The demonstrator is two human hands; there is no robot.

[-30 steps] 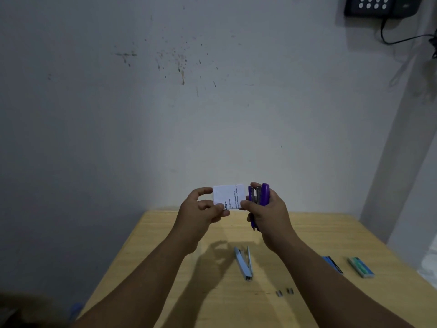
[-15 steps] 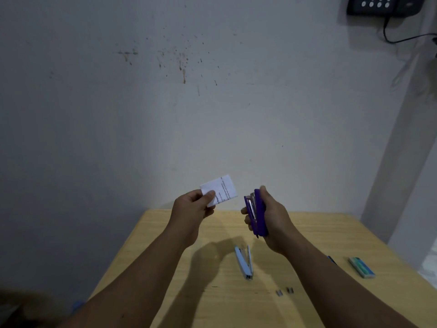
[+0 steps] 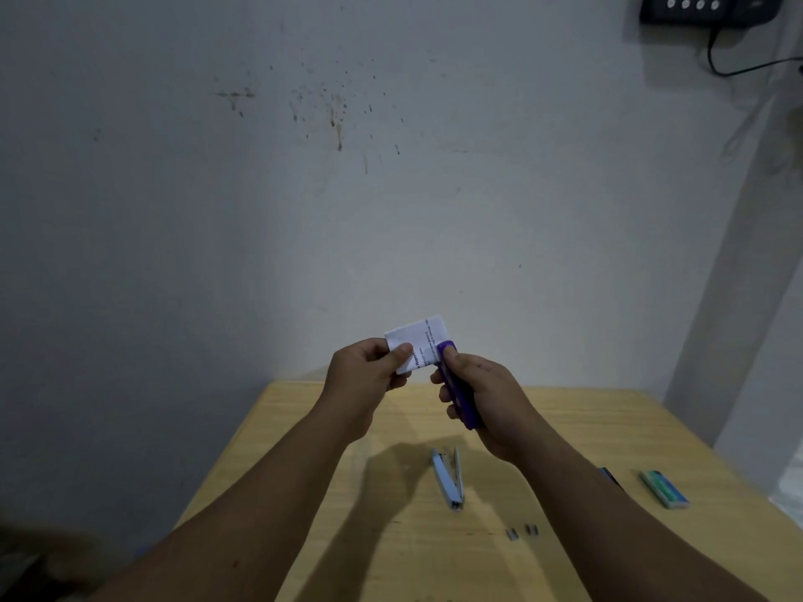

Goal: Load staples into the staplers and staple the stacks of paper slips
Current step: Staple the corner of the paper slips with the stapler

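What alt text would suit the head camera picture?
Left hand holds paper slips against a purple stapler gripped by the right hand, above a table with a blue stapler lying open.

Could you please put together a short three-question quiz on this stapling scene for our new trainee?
1. True or false: the light blue stapler on the table lies hinged open.
2. Which hand grips the purple stapler? A) left B) right C) neither
3. Fill in: the left hand pinches a stack of paper ____.

Key
1. True: its two arms are spread apart.
2. B: the right hand wraps around it, its nose at the slips' edge.
3. slips
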